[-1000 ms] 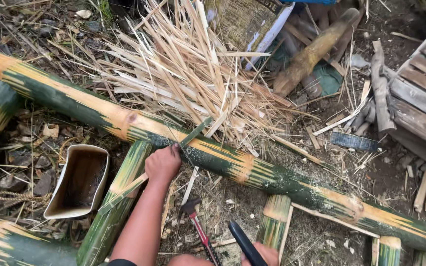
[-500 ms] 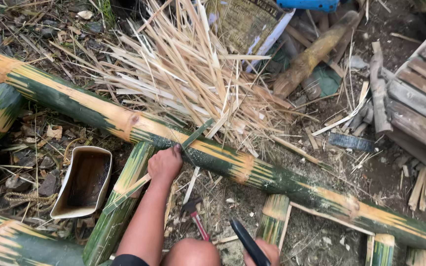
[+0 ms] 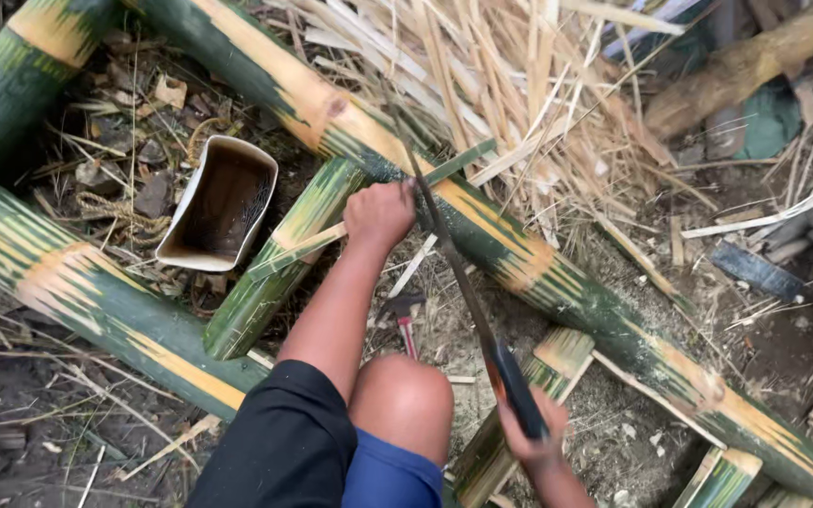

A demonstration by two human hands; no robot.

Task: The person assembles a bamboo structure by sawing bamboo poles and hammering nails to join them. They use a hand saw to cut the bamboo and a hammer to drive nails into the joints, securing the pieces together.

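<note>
A long green-and-yellow bamboo pole (image 3: 557,282) runs from the upper left to the lower right across the ground. My left hand (image 3: 380,214) is closed on a thin green bamboo strip (image 3: 458,162) that peels off the pole's near side. My right hand (image 3: 531,440) grips the dark handle of a long knife (image 3: 458,277), whose blade reaches up to the pole beside my left hand. My bare knee (image 3: 405,400) sits between my arms.
Split bamboo pieces (image 3: 284,259) lie under my left arm, with more poles (image 3: 77,292) at left. A cut white container (image 3: 220,205) lies open on the dirt. A heap of dry slivers (image 3: 510,85) lies behind the pole. A small red-handled tool (image 3: 405,320) rests near my knee.
The view has moved closer and lower over the pole. My right hand has lifted the knife, so that its blade now reaches the pole beside my left hand. The left hand still grips the strip.
</note>
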